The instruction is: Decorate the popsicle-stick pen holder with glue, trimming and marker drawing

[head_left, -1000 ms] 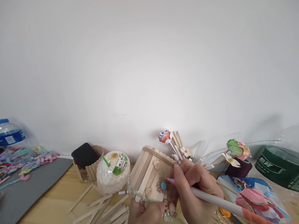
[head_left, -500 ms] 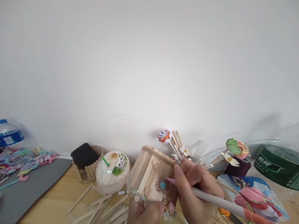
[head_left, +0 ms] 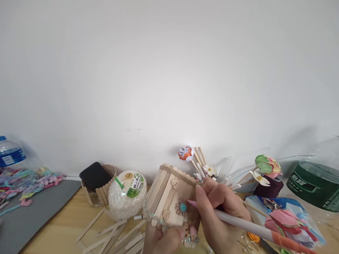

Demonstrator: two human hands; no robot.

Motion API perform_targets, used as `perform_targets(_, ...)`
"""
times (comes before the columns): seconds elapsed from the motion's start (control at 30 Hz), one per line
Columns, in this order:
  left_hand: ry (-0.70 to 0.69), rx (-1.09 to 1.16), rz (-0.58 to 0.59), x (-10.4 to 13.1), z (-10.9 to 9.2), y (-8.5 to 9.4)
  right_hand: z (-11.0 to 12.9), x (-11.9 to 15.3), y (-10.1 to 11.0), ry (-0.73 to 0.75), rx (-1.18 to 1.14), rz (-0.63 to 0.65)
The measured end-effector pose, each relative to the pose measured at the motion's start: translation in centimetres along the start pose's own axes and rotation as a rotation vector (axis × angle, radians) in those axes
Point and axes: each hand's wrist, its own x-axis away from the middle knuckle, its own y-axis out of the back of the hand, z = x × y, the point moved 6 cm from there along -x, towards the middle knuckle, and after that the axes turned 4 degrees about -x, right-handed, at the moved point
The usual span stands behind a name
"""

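My left hand (head_left: 166,242) grips the lower end of a popsicle-stick holder (head_left: 164,192), tilted, with twine round one end and a glittery string round the other. Drawn flowers and leaf outlines mark its side; one flower has a blue centre (head_left: 183,207), and below it another has a pink centre. In my right hand (head_left: 221,216) is a marker pen (head_left: 244,226) with a white barrel and an orange band. Its pink tip rests at or very near the blue-centred flower's petals; contact cannot be made out.
Loose popsicle sticks (head_left: 125,244) lie on the wooden table at left, near a wrapped coconut (head_left: 128,200) and a stick box with a black phone (head_left: 95,176). Craft flowers (head_left: 268,165) and a large green-labelled bottle (head_left: 319,185) stand right. A grey mat (head_left: 42,215) lies far left.
The whole view has shifted slightly. Both hands keep their grips, and the pen tip stays beside the blue-centred flower with hardly any movement.
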Motion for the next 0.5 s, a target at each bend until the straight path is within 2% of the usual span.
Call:
perform_targets(0.23, -0.005, 0.008, -0.003, 0.08, 0.31, 0.38, -0.14, 0.14, 0.23, -0.018, -0.023, -0.027)
perform_targets(0.5, 0.006, 0.033, -0.007, 0.01, 0.6, 0.56, 0.01, -0.06, -0.11, -0.029, -0.014, 0.024)
